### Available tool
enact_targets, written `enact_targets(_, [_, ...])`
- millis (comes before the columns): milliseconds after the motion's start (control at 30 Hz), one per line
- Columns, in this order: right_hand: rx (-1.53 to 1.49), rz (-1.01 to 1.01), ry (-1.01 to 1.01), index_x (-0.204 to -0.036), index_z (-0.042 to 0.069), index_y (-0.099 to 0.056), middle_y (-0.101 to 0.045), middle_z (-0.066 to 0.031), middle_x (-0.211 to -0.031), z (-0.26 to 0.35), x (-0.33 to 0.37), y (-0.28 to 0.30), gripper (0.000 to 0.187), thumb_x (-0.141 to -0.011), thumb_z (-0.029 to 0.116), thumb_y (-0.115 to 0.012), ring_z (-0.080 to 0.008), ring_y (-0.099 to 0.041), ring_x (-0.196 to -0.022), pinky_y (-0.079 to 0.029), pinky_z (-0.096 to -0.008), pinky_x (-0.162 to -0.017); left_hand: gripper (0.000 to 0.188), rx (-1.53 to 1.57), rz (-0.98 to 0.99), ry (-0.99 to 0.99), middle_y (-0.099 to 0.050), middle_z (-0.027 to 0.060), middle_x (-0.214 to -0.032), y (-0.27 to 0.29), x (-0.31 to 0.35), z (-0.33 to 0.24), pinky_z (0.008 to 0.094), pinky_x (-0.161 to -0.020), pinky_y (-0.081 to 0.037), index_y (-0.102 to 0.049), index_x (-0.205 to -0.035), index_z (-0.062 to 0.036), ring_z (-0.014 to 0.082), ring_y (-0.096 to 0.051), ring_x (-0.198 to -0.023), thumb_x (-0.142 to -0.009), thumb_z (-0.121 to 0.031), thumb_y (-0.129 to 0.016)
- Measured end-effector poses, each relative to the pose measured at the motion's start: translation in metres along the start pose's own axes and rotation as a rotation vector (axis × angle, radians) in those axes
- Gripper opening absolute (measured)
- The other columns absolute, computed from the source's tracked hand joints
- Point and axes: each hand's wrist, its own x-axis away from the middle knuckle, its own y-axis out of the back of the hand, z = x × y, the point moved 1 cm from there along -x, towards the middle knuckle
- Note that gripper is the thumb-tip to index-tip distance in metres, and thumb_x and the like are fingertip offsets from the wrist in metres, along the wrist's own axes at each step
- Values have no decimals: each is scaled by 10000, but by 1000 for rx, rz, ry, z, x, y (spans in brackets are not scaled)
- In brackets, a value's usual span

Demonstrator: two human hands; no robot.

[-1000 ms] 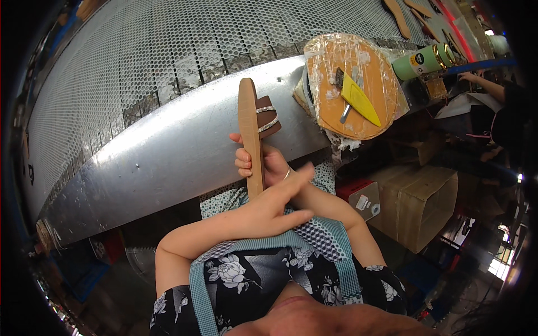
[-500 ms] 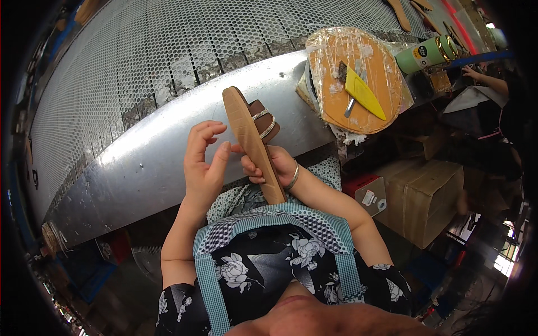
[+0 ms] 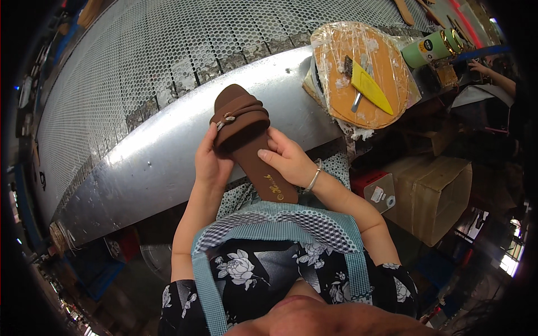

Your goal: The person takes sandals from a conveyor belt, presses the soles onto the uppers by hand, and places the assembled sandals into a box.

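Note:
A brown slide sandal [image 3: 262, 168] lies tilted between my hands, its insole and wide strap facing up. A small jewelled ornament decorates the left side of the strap. My left hand [image 3: 212, 155] grips the sandal's left edge near the strap, with the fingertips up by the ornament and the rest partly hidden beneath. On the other side, my right hand [image 3: 288, 159] holds the middle of the sole, its thumb resting on the insole behind the strap. The heel end points toward my apron [image 3: 274, 221].
Ahead runs a metal edge [image 3: 162, 131] with a perforated mesh surface [image 3: 140, 56] behind it. At right, a plastic-wrapped round board [image 3: 330, 67] carries a yellow-handled tool [image 3: 372, 94]. A green bottle [image 3: 423, 53], a cardboard box [image 3: 428, 196] and another person's hand [image 3: 481, 68] are farther right.
The sandal has turned from showing its sole and edge to showing its strap and insole. My left hand, formerly apart from it, now grips its left side.

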Motion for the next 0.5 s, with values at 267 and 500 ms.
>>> enact_targets(267, [523,163,129,-1430,-47,-207,-422,-202,-1211,42,20,-36,879,-806,314,-710,-257,-559,-1023,-509,-318,-825,536,471,353,58,-590,101,-1080,11,-22,2,389,-794,-506,-492,-1287,-54,225,-599,-916,-909,-434,-493])
enact_targets(500, [736,62,304,-1395,-53,-296,-413,-215,-1186,40,22,-42,808,-791,296,-702,-366,-558,-1011,-496,-394,-857,436,645,135,205,-569,47,-842,3,-26,17,269,-587,-446,-568,-1156,-68,140,-509,-665,-878,-404,-576])
